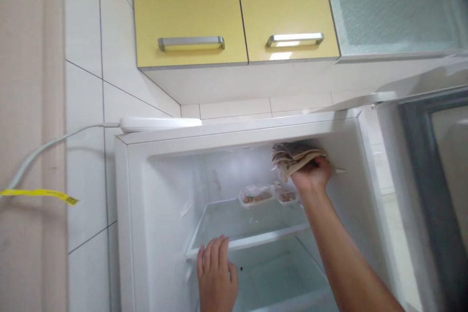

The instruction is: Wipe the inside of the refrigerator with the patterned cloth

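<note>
1. Where the open fridge (pixel 135 214) stands against the tiled wall, its white interior shows with the door (pixel 435 165) swung out at right.
2. Right hand (pixel 312 175): raised inside the upper right corner of the compartment, fingers curled tight around a crumpled beige cloth (pixel 294 157). The cloth is bunched above and to the left of the knuckles, pressed up near the ceiling and right inner wall of the fridge.
3. Left hand (pixel 216 275): palm down, fingers spread loosely and laid flat, holding nothing. Its fingertips rest on the front edge of the glass shelf (pixel 248 226), at the left end.
4. Shelf contents: two small clear containers (pixel 256 195), with brownish contents, side by side at the back of the glass shelf, just below the cloth and well apart from the left hand.
5. Lower level: a second shelf surface (pixel 278 282) shows beneath the glass shelf, between the two forearms.
6. Fridge top: a white power strip (pixel 161 124) lies along the left edge, its cable (pixel 47 148) trailing off to the left; a yellow tag (pixel 40 194) hangs below the cable.
7. Above: yellow cabinets (pixel 234 9) with metal bar handles (pixel 190 42), and a frosted glass panel (pixel 395 14) to their right.
</note>
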`<state>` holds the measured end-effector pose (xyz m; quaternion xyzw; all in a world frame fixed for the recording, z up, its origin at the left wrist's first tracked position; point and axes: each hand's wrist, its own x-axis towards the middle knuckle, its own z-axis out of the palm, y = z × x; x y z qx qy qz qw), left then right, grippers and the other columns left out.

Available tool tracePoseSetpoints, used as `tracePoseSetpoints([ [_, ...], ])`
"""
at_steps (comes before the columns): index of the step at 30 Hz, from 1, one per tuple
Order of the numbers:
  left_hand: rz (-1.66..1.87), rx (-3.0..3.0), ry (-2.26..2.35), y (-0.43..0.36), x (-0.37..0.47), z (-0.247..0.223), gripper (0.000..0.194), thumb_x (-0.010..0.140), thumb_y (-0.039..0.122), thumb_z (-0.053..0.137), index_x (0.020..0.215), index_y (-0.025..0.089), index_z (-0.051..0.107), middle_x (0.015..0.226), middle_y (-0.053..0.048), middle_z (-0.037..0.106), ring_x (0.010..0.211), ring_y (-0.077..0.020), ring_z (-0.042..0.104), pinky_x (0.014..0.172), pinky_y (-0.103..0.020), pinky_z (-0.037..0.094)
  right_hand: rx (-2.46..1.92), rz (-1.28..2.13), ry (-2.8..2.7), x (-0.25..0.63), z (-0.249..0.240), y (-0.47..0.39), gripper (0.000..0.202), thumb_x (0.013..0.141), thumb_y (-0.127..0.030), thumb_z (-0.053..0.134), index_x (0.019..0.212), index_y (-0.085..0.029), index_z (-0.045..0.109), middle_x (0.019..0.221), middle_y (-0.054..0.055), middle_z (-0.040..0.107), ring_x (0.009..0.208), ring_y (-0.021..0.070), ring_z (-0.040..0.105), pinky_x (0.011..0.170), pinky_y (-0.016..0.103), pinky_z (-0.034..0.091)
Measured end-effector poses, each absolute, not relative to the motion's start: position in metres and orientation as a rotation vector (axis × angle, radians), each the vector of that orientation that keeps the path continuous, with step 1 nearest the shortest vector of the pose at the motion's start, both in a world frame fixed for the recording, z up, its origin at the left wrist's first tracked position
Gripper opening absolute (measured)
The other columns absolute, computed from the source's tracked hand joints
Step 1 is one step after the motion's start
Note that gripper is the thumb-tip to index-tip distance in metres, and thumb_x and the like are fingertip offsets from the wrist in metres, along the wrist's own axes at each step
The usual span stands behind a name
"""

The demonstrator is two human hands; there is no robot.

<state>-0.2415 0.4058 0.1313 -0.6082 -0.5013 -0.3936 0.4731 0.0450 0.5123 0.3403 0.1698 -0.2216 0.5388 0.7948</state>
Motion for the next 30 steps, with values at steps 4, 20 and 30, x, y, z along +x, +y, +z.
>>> tracePoseSetpoints([
  [4,-0.968,-1.509,-1.26,0.4,-0.239,0.135,0.045,0.079,0.003,0.048,0.12,0.017,0.059,0.118,-0.009,0.07,0.114,-0.0244,0.06,0.119,-0.047,0.026,0.318,1.185,-0.369,0.053,0.298,0.47,0.025,0.071,-0.021,0.053,0.089,-0.025,0.07,0.09,0.001,0.075,0.094,0.0213,0.066,0.092,0.052,0.051],
  [20,-0.914,-1.629,-1.362,0.39,-0.24,0.142,0.051,0.079,0.004,0.048,0.128,0.016,0.059,0.128,-0.01,0.068,0.122,-0.0259,0.059,0.119,-0.05,0.031,-0.01,1.547,-0.25,0.059,0.178,0.389,0.026,0.084,-0.041,0.056,0.091,-0.031,0.079,0.103,0.004,0.08,0.125,0.0263,0.062,0.11,0.06,0.041],
  [30,-1.977,-1.954,-1.605,0.345,-0.207,0.127,0.038,0.08,0.035,0.055,0.113,0.021,0.068,0.124,-0.011,0.071,0.124,-0.029,0.061,0.115,-0.054,0.04,-0.424,1.506,-0.645,0.064,0.082,0.31,0.048,0.076,-0.065,0.057,0.097,-0.029,0.08,0.11,0.011,0.078,0.126,0.0332,0.062,0.106,0.062,0.046],
])
